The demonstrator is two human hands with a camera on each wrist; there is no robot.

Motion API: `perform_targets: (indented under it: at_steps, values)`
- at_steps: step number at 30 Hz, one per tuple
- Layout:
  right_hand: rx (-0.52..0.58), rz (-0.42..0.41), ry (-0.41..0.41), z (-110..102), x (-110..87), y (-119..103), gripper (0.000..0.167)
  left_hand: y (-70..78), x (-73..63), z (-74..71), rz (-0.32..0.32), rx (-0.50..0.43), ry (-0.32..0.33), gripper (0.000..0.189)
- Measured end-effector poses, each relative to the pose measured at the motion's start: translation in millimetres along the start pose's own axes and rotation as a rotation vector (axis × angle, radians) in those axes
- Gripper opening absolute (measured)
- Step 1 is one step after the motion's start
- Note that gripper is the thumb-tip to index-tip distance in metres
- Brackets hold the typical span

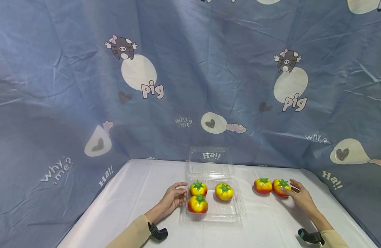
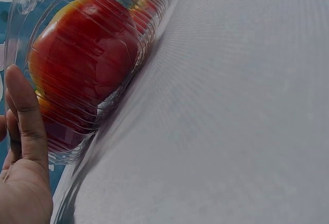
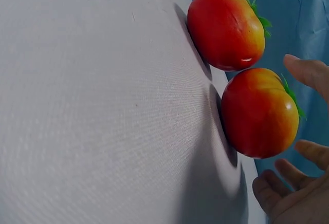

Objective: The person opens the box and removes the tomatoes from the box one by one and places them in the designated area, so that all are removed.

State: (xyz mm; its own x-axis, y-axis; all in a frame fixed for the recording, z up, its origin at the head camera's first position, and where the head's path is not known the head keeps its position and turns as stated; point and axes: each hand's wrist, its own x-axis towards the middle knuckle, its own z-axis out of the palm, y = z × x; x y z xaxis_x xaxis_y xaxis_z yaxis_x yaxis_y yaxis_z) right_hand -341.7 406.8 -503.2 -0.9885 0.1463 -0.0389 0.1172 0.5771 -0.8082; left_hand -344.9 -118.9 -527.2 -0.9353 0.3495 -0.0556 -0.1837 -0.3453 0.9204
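Note:
A clear plastic clamshell box [image 1: 240, 206] stands on the table with its lid [image 1: 210, 165] raised at the back. Inside are two red-and-yellow toy tomatoes [image 1: 198, 204] along the left side and a third tomato [image 1: 224, 191] on the right. My left hand [image 1: 171, 199] rests at the box's left wall, its fingers [image 2: 28, 116] fairly straight beside it. To the right of the box, two more tomatoes [image 1: 263, 186] sit side by side. Around the outer tomato [image 3: 259, 113], my right hand [image 1: 300, 196] spreads its thumb and fingers; a gap shows between them and the fruit in the right wrist view.
A white cloth [image 1: 116, 220] covers the table. Behind it hangs a blue curtain [image 1: 178, 51] with printed pigs and words, close to the raised lid. A black strap device [image 1: 157, 231] sits on each wrist.

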Motion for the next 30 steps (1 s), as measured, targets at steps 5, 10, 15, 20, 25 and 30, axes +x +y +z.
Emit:
perform_targets:
  at_steps: [5, 10, 15, 20, 25, 30]
  values:
    - [-0.011, 0.018, -0.008, 0, 0.7, 1, 0.100, -0.3, 0.3, -0.2, 0.000, -0.014, 0.001, 0.041]
    - [-0.013, 0.019, -0.007, -1, -1.6, -1, 0.099, -1.0, 0.0, -1.0, -0.008, -0.015, -0.001, 0.042]
    - [-0.011, -0.019, 0.013, -4, -2.3, -4, 0.097, 0.2, 0.6, -1.5, -0.012, -0.015, -0.003, 0.043]
    - [-0.004, -0.077, 0.032, -7, -6.0, -7, 0.091, 0.6, 1.0, 0.1, -0.010, -0.012, 0.001, 0.045]
    - [-0.009, -0.130, 0.039, -14, -7.3, -11, 0.087, 0.5, 1.2, 1.1, -0.014, -0.020, 0.009, 0.045]
    - [-0.038, -0.118, 0.077, -18, -6.2, -18, 0.087, 0.2, 2.2, 0.2, -0.016, -0.031, 0.005, 0.047]
